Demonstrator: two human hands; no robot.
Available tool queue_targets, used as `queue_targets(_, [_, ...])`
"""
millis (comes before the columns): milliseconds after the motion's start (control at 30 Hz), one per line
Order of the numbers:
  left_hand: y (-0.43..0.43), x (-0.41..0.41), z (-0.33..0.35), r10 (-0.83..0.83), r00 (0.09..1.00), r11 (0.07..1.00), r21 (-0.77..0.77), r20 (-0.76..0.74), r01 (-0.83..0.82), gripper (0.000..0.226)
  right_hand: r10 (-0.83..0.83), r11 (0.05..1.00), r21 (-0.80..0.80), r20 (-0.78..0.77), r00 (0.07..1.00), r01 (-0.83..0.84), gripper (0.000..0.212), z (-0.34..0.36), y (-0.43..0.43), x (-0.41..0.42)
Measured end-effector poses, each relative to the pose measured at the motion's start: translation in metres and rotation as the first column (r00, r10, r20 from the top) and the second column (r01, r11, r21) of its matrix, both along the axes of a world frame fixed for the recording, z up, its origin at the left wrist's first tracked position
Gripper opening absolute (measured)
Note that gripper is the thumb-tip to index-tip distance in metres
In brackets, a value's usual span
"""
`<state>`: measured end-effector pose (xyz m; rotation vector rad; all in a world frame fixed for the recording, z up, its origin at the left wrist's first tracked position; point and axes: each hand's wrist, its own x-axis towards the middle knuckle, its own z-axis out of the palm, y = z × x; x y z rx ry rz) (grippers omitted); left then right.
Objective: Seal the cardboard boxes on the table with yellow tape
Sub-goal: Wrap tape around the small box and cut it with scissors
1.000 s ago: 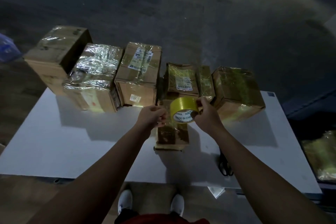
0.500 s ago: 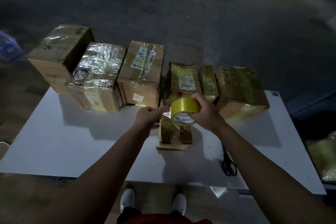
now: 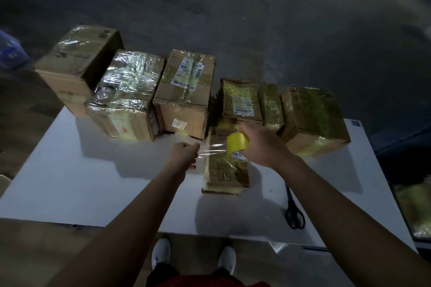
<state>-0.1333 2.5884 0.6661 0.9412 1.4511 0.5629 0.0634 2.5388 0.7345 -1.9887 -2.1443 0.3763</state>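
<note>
My right hand (image 3: 263, 144) grips the yellow tape roll (image 3: 236, 143) above a small flat cardboard box (image 3: 225, 175) lying alone in the middle of the white table (image 3: 93, 182). My left hand (image 3: 184, 155) pinches the free end of the tape, and a short clear strip (image 3: 213, 148) stretches between hand and roll over the box's near-left part. Several taller cardboard boxes stand in a row along the far edge, most wrapped in shiny tape, among them a glossy one (image 3: 127, 95) and a labelled one (image 3: 186, 93).
Black scissors (image 3: 294, 213) lie on the table by my right forearm. A taped box (image 3: 312, 119) stands at the far right of the row. My white shoes (image 3: 161, 253) show below the near edge. A blue object (image 3: 10, 51) sits on the floor at left.
My hands have drawn apart: the left has pulled the tape end leftwards, drawing a strip out of the roll, and the roll has tilted over the small box.
</note>
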Motion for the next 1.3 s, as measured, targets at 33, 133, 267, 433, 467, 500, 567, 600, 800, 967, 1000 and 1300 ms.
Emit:
queue_targets(33, [-0.002,-0.001,-0.004,0.009,1.0,1.0,-0.018,0.012,-0.009,0.021,0.006,1.0,-0.013,0.026,1.0,-0.006,0.033,0.0,0.0,-0.002])
queue_targets(133, [-0.009,-0.001,-0.015,0.002,1.0,1.0,-0.022,0.004,-0.002,0.031,0.007,0.999,-0.052,0.044,0.999,-0.004,0.034,-0.005,-0.001,-0.009])
queue_targets(267, [-0.008,0.0,-0.028,0.009,0.998,1.0,0.001,-0.055,-0.009,0.034,0.001,0.998,-0.059,0.078,0.997,0.003,0.037,-0.01,0.003,-0.016])
queue_targets(433, [-0.008,0.002,-0.042,-0.003,0.999,0.998,-0.069,-0.038,0.0,0.037,0.025,0.999,-0.041,0.119,0.993,-0.02,0.031,-0.014,0.008,-0.022])
queue_targets(467, [-0.009,0.004,-0.045,0.003,1.0,0.996,-0.091,-0.028,-0.005,0.037,0.026,0.999,-0.037,0.117,0.993,-0.022,0.031,-0.015,0.007,-0.022])
queue_targets(500, [-0.01,0.006,-0.047,0.011,1.0,0.993,-0.115,-0.012,-0.012,0.037,0.025,0.999,-0.035,0.112,0.993,-0.021,0.031,-0.016,0.007,-0.023])
queue_targets(567, [-0.013,0.012,-0.05,0.028,0.999,0.985,-0.17,0.038,-0.021,0.035,0.02,0.999,-0.034,0.1,0.995,-0.017,0.031,-0.016,0.006,-0.023])
queue_targets(600, [-0.014,0.015,-0.05,0.035,0.997,0.979,-0.201,0.067,-0.021,0.035,0.015,0.999,-0.032,0.098,0.995,-0.012,0.032,-0.017,0.006,-0.023])
queue_targets(800, [-0.017,0.025,-0.066,0.053,0.99,0.928,-0.372,0.134,0.001,0.045,-0.016,0.998,-0.053,0.103,0.995,0.022,0.048,-0.018,0.005,-0.026])
queue_targets(967, [-0.018,0.027,-0.073,0.02,0.994,0.928,-0.372,0.105,0.021,0.031,-0.039,0.998,-0.038,0.079,0.996,0.042,0.05,-0.022,0.004,-0.023])
queue_targets(1000, [-0.018,0.028,-0.073,0.009,0.996,0.938,-0.347,0.093,0.024,0.03,-0.042,0.998,-0.032,0.081,0.996,0.045,0.05,-0.022,0.003,-0.023])
queue_targets(1300, [-0.017,0.034,-0.046,0.084,0.996,0.988,0.13,-0.026,-0.08,0.034,-0.033,0.999,-0.036,0.082,0.996,0.036,0.045,-0.018,0.002,-0.023])
